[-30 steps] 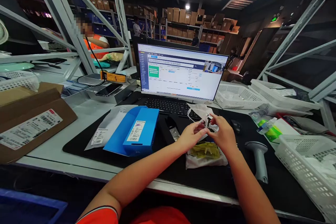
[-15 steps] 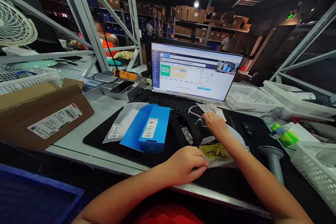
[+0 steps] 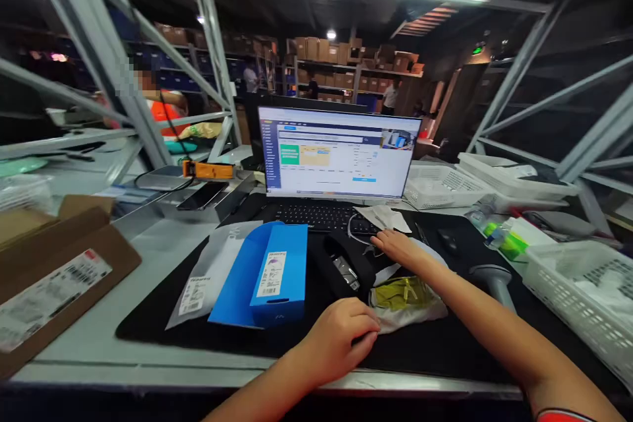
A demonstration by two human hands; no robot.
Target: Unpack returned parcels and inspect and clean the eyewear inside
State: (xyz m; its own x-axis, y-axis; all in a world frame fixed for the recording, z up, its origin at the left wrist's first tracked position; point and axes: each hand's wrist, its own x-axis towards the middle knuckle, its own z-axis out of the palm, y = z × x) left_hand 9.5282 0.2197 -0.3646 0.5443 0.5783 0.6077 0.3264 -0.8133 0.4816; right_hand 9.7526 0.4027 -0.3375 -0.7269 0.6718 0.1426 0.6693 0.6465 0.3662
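My right hand (image 3: pixel 398 249) lies palm down with its fingers stretched out, over the near part of clear-framed glasses (image 3: pixel 350 227); the fingers hide much of them. My left hand (image 3: pixel 341 336) rests near the mat's front edge, its fingers loosely curled and the thumb apart. Its fingertips meet the left edge of a pale pouch (image 3: pixel 410 322), on which lies a yellow-green packet (image 3: pixel 400 295). Left of the packet is a black case (image 3: pixel 366 270) with a metallic item (image 3: pixel 345 271) inside. A blue box (image 3: pixel 287 264) with a white label stands farther left, beside a translucent bag (image 3: pixel 198 283).
A monitor (image 3: pixel 336 158) and keyboard (image 3: pixel 316 215) stand behind. White paper (image 3: pixel 386 219) lies by the keyboard. A mouse (image 3: pixel 448 241), scanner (image 3: pixel 494 277) and white baskets (image 3: pixel 544 277) are on the right. A brown carton (image 3: pixel 103 237) and phone (image 3: pixel 202 196) are left. A person in orange (image 3: pixel 168 112) is beyond the frame.
The camera view has shifted, so the desk sits further left and lower. My right hand's fingers have flattened over the glasses. My left hand stays by the pouch.
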